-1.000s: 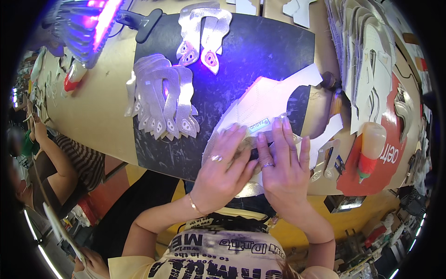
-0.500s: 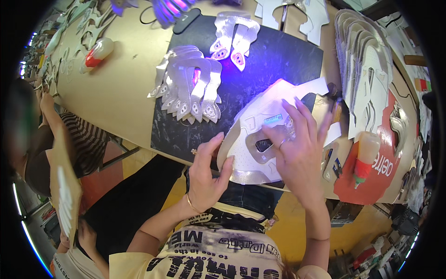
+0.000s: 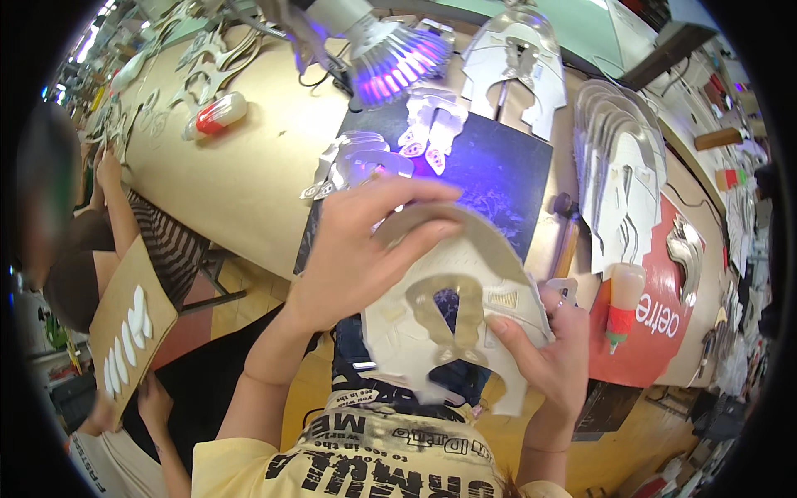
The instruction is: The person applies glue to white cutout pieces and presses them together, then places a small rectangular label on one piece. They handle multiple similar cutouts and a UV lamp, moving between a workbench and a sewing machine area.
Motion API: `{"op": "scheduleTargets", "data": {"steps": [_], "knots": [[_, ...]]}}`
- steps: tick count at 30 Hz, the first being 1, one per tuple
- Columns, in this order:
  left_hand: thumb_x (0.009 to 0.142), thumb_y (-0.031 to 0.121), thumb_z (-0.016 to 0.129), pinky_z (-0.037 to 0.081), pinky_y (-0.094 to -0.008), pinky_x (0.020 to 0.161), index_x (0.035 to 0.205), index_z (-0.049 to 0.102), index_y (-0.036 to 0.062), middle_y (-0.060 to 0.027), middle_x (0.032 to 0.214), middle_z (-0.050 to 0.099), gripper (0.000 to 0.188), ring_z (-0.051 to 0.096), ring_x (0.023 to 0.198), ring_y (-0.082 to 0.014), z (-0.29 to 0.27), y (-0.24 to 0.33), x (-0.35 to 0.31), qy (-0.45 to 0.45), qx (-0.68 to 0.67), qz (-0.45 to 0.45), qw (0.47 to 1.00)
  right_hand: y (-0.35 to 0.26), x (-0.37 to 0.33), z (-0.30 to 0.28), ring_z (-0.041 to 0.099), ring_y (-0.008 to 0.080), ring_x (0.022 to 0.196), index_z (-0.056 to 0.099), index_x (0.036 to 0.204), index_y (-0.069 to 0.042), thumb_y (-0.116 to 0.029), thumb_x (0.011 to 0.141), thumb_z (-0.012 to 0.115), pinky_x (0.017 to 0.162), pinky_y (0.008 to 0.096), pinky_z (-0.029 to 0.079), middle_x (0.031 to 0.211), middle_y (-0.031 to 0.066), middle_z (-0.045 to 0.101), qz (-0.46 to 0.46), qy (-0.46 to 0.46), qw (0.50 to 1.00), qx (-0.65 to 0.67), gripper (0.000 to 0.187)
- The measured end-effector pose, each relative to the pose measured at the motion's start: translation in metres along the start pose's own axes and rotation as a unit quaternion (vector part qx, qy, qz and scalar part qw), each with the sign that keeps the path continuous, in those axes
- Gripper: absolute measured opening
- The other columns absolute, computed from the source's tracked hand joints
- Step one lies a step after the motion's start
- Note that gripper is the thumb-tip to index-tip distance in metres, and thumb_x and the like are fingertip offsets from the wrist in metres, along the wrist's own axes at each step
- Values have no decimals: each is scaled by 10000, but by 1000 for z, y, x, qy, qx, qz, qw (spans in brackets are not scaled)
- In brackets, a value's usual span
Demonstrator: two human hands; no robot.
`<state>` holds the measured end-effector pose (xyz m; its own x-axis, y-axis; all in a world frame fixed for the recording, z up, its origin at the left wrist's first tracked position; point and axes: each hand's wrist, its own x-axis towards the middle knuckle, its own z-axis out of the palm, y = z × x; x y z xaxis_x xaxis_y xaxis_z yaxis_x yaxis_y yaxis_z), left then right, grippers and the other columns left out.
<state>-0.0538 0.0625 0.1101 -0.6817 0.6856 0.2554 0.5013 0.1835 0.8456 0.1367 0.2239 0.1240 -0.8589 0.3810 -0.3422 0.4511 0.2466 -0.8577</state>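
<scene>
Head view, left hand [image 3: 353, 249] arched, pinching white shoe upper [image 3: 408, 328], right hand [image 3: 561, 353] gripping its side, thumb uppermost

2 bent arms [image 3: 267, 357], left grip [image 3: 353, 249] farther forward than right grip [image 3: 564, 344].

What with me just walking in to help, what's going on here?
A person is handling a white shoe upper: the right grip holds its right side, the left grip straddles its curved far edge. Beyond it, a lit lamp shines over a black mat bearing silver cutouts; more white uppers lie stacked to the right.
</scene>
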Motion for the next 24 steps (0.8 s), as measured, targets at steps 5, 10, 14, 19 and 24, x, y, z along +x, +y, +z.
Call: {"op": "scheduleTargets", "data": {"steps": [5, 10, 14, 19, 24], "knots": [[861, 170, 706, 416, -467, 1000, 1205, 639, 97, -121, 1318, 586, 358, 567, 1165, -303, 63, -25, -10, -41, 273, 142, 951, 62, 18, 38, 616, 341, 980, 626, 1210, -23, -219, 884, 717, 853, 414, 489, 1106, 220, 630, -3, 250, 951, -180, 390], [867, 197, 705, 288, -516, 1152, 1291, 611, 112, -143, 1427, 513, 442, 477, 1332, -329, 92, -38, -67, -170, 209, 74, 960, 97, 12, 55, 532, 361, 1120, 608, 1342, -181, -65, 895, 624, 960, 460, 426, 1250, 176, 542, -105, 267, 910, -299, 462], [912, 246, 654, 258, -511, 1173, 1397, 545, 160, -140, 1486, 443, 504, 423, 1376, -306, 99, -45, -77, -183, 259, 78, 945, 95, 14, 59, 544, 298, 1104, 635, 1329, -307, 1, 860, 633, 953, 436, 400, 1257, 137, 545, -107, 239, 850, -456, 561], [919, 251, 642, 236, -522, 1175, 1422, 525, 182, -132, 1508, 407, 521, 383, 1397, -309, 100, -47, -77, -217, 272, 53, 936, 85, 22, 59, 543, 282, 1096, 656, 1293, -347, -16, 881, 615, 951, 442, 369, 1222, 124, 550, -83, 222, 840, -488, 530], [917, 241, 634, 197, -535, 1178, 1426, 524, 205, -137, 1515, 393, 522, 365, 1409, -322, 103, -49, -80, -223, 271, 40, 935, 80, 28, 55, 520, 271, 1133, 633, 1311, -362, -55, 895, 612, 985, 468, 357, 1238, 101, 521, -40, 192, 865, -461, 517]]}}
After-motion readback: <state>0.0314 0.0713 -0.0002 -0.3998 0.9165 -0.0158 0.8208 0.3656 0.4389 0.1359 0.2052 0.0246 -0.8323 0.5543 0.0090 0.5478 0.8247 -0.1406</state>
